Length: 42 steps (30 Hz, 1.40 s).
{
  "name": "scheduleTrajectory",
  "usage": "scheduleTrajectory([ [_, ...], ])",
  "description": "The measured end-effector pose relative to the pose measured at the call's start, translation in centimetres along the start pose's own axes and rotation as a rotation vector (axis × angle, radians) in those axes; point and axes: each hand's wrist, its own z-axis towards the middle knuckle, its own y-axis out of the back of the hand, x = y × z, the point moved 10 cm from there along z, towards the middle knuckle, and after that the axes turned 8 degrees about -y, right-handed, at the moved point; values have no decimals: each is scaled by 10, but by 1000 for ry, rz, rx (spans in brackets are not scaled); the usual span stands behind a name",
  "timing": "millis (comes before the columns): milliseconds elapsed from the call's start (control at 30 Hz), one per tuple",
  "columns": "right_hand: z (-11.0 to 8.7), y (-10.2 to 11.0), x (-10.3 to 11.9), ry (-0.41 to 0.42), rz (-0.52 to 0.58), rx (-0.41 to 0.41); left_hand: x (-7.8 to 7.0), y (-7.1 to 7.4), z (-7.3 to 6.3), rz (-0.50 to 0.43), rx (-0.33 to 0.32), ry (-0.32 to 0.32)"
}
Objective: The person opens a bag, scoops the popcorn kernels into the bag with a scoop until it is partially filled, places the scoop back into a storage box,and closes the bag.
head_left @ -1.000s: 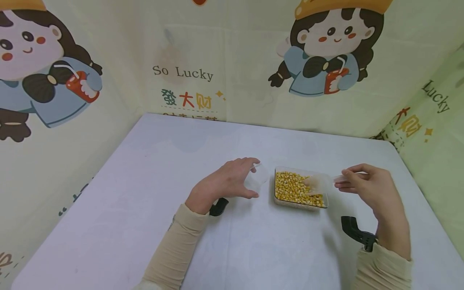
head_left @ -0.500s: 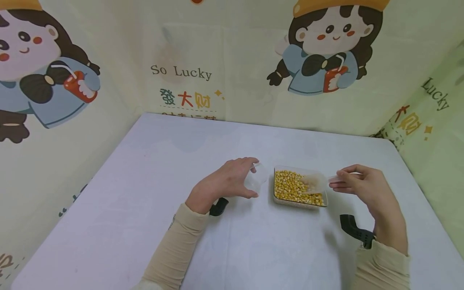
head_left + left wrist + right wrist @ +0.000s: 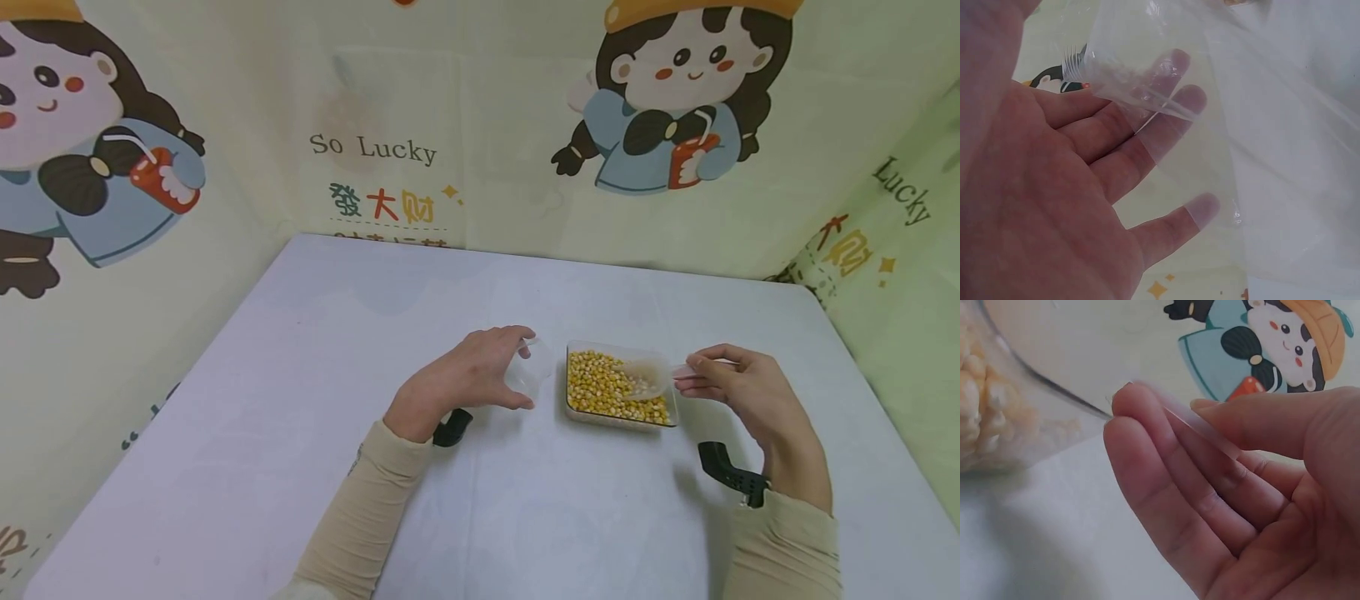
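Observation:
My left hand (image 3: 480, 368) holds a thin clear plastic bag (image 3: 527, 372) left of the corn box, thumb and fingers spread in a curve around it. In the left wrist view, several fingertips show through the creased film of the bag (image 3: 1291, 125). My right hand (image 3: 738, 387) pinches the pale translucent handle of a plastic scoop (image 3: 648, 377) between thumb and fingers. The scoop's bowl is in a clear rectangular box (image 3: 622, 425) of yellow corn kernels (image 3: 600, 383), and kernels show through it. In the right wrist view, the scoop handle (image 3: 1210, 432) lies under the thumb.
The box stands on a white table (image 3: 375, 317). A printed curtain (image 3: 510, 150) encloses the table's back and sides. Black camera mounts (image 3: 731, 475) sit at both wrists, below the hands.
My right hand has moved left, pushing the scoop deeper over and into the corn; kernels now show through its bowl. The left hand and bag stay nearly still.

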Motion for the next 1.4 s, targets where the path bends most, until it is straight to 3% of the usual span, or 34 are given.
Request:
scheduleTrajectory([
  [200,7,-4,-7,-11,84,24,0,0,0,-14,5,0],
  [533,9,-7,-12,26,344,99,-2,0,1,5,5,-14],
  [1100,14,-10,-21,16,530,154,-3,-2,2,15,20,-11],
  [1400,17,-11,-27,-3,571,158,-2,-4,1,0,30,5],
])
